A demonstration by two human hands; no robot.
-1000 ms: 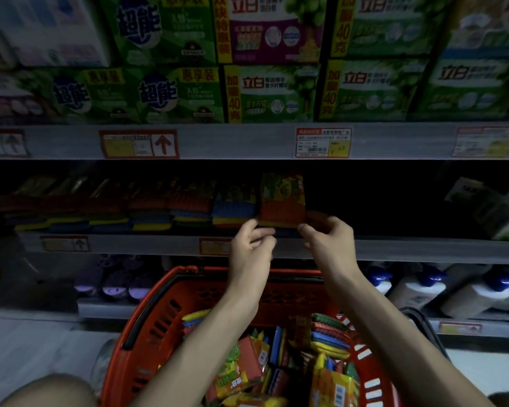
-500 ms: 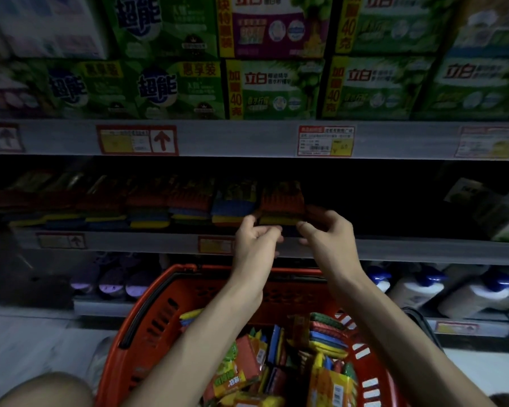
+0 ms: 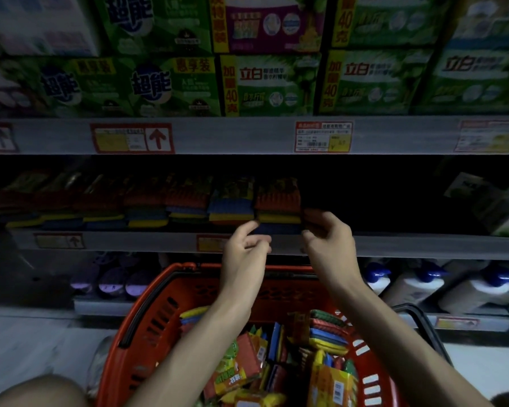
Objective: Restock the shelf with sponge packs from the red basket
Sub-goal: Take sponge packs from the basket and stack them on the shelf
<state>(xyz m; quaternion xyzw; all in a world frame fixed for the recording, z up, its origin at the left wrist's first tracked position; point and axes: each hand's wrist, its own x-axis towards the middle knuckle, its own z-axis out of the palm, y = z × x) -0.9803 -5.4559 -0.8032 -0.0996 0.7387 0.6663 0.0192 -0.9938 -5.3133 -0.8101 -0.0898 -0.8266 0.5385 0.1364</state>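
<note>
A sponge pack [image 3: 278, 204] with red, yellow and blue layers lies flat at the right end of a row of sponge packs [image 3: 147, 207] on the dark middle shelf [image 3: 130, 240]. My left hand [image 3: 246, 251] hovers at the pack's lower left corner, fingers loosely curled, holding nothing. My right hand [image 3: 328, 236] is at the pack's right edge, its fingers loosely curled with nothing between them. Below my forearms stands the red basket [image 3: 147, 324], with several more sponge packs [image 3: 238, 365] inside.
To the right of the row the middle shelf is dark, with some boxes [image 3: 500, 201] at the far right. Green detergent boxes [image 3: 271, 83] fill the shelf above. White bottles with blue caps [image 3: 409, 286] and purple items [image 3: 112, 283] stand on the lowest shelf.
The pack that both hands held upright at the shelf front now lies flat at the end of the row. Both hands have let go and drawn back slightly.
</note>
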